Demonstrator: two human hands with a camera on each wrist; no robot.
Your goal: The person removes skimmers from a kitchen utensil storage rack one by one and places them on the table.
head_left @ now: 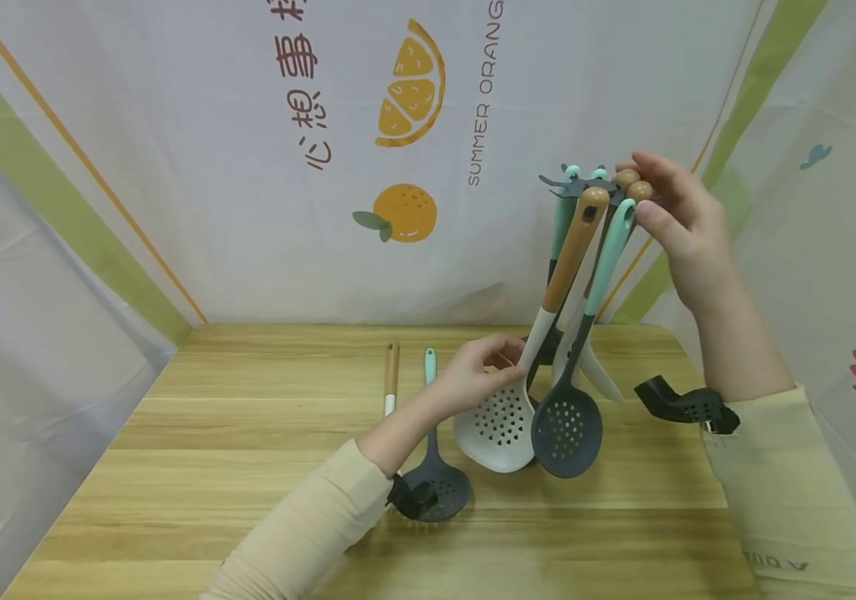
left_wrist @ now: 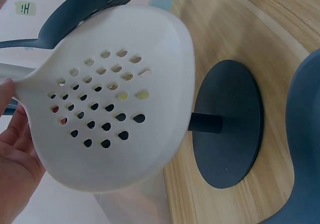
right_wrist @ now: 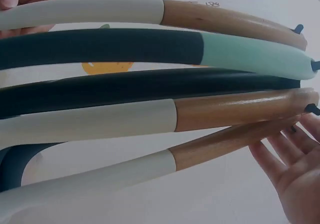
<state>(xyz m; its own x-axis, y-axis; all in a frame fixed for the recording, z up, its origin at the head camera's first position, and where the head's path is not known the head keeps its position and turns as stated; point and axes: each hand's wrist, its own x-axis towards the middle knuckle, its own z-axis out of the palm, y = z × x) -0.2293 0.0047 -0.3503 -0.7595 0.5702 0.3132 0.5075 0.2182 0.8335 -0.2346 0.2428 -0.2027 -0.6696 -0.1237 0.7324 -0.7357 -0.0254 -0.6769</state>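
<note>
My left hand (head_left: 476, 375) pinches the neck of a white skimmer (head_left: 503, 429) with teardrop holes and a wooden handle, which hangs from a dark utensil rack (left_wrist: 229, 149). Beside it hangs a dark skimmer (head_left: 567, 429) with a mint handle. At the top of the rack, my right hand (head_left: 690, 229) has its fingers spread around the tips of two wooden handles (head_left: 639, 191). The right wrist view shows its fingertips against the end of the lowest wooden handle (right_wrist: 220, 146). More mint-handled utensils hang at the back, partly hidden.
On the wooden table (head_left: 247, 467), left of the rack, lie a dark slotted utensil (head_left: 448, 483) with a mint handle and a utensil with a wooden handle (head_left: 392, 371), its head hidden by my left arm. A printed curtain (head_left: 232, 208) hangs right behind the table.
</note>
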